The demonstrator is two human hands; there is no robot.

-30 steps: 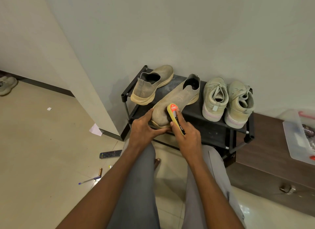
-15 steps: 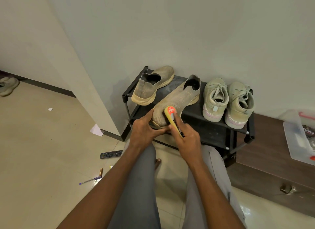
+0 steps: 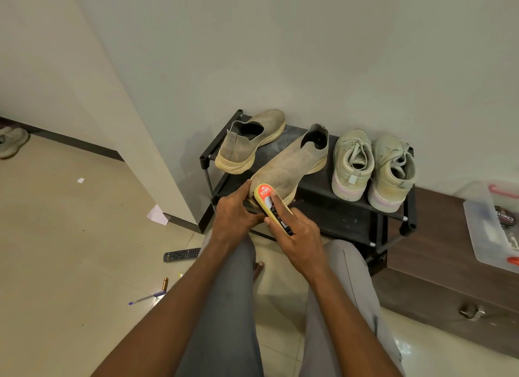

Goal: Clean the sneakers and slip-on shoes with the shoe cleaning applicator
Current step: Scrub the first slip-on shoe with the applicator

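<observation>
Black two-tier metal shoe rack (image 3: 331,208) stands against the pale wall at frame centre, open tiled floor (image 3: 70,236) to its left, a brown cabinet (image 3: 449,264) touching its right side. Left hand (image 3: 234,213) grips the toe of the beige knit slip-on shoe (image 3: 292,168), toe overhanging the rack's front edge, long axis running lower left to upper right. Right hand (image 3: 297,236) holds the yellow sponge shoe cleaning applicator (image 3: 269,205) against the toe, orange end pointing up-left.

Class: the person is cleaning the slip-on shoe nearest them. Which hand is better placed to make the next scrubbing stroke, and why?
Right. The right hand already grips the applicator against the slip-on shoe; the left hand steadies its toe.
</observation>
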